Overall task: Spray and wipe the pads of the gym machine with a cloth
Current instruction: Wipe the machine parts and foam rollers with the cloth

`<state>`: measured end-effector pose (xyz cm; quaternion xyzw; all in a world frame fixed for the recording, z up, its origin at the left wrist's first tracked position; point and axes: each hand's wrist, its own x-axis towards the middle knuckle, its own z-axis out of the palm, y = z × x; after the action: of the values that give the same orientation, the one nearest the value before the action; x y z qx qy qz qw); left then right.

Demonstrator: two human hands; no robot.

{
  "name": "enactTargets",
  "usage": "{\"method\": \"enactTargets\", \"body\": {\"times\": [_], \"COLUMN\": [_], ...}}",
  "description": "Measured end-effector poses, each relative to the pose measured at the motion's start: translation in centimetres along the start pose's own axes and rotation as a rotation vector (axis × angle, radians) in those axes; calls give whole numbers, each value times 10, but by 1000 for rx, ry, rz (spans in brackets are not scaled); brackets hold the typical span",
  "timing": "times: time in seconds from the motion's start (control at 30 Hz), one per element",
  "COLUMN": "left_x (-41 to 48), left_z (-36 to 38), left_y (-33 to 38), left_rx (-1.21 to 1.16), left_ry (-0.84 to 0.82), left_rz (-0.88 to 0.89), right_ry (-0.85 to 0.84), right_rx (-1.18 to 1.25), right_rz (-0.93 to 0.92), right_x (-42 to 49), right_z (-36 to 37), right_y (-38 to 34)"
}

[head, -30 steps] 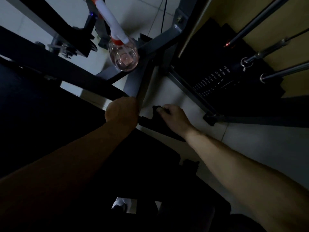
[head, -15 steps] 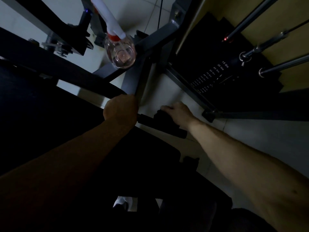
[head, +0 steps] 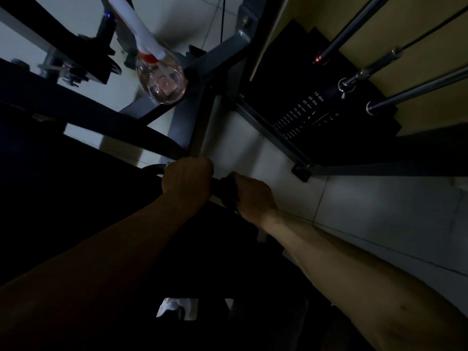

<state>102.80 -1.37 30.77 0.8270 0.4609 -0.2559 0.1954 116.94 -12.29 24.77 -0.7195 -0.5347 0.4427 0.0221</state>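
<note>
The scene is dim. My left hand [head: 188, 179] is curled into a fist around a dark bar of the gym machine at mid-frame. Just to its right, my right hand [head: 253, 196] grips a dark cloth [head: 226, 192] wrapped round the same black padded bar. The cloth is mostly hidden under my fingers. A clear spray bottle [head: 162, 79] with a white and red head stands on the grey frame beam above my hands. The large black pad [head: 63, 188] fills the dark lower left.
The black weight stack [head: 311, 110] with white weight labels stands at the right, with chrome guide rods [head: 415, 89] above it. Grey frame beams [head: 217, 57] cross the top. Pale floor tiles [head: 379, 206] lie to the right. A white shoe [head: 174, 306] shows at the bottom.
My right hand has slid left along the bar with the cloth, closing up to my left hand. The left hand keeps its grip.
</note>
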Motion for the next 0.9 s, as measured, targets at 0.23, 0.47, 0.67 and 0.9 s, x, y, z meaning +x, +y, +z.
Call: {"method": "enactTargets", "body": {"times": [0.23, 0.47, 0.67, 0.9], "left_x": [-3, -8, -8, -10], "left_z": [3, 3, 4, -1], "left_y": [-2, 3, 17, 19], "left_rx": [-16, -13, -74, -73], "left_ry": [47, 78, 10, 52], "left_rz": [4, 41, 75, 31], "right_ry": [3, 452, 174, 112], "right_rx": [410, 208, 0, 701], "right_rz": [237, 108, -64, 535], "right_x": [28, -7, -20, 15], "right_z": [-11, -27, 23, 3], "right_y": [1, 53, 32, 22]}}
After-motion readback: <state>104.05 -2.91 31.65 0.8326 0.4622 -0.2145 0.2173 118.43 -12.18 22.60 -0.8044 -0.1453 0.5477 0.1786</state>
